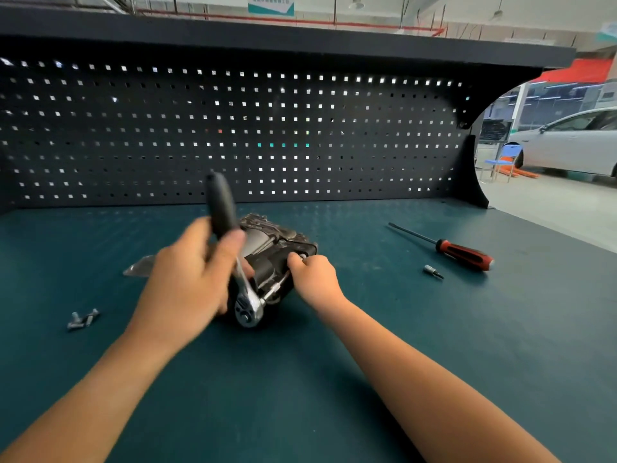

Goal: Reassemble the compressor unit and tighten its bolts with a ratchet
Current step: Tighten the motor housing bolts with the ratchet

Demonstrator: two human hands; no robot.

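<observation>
Head view: left hand grips one ratchet, right hand pinches one compressor, one screwdriver nearby.

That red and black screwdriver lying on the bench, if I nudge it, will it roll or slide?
The screwdriver would probably roll a little: its handle looks roundish and the bench is flat and smooth. It likely feels stiff, with a thin straight metal shaft, and handle-heavy, since the grip is far thicker than the shaft.

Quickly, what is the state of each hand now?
Left hand: grips the ratchet handle.
Right hand: pinches the extension at the compressor.
</observation>
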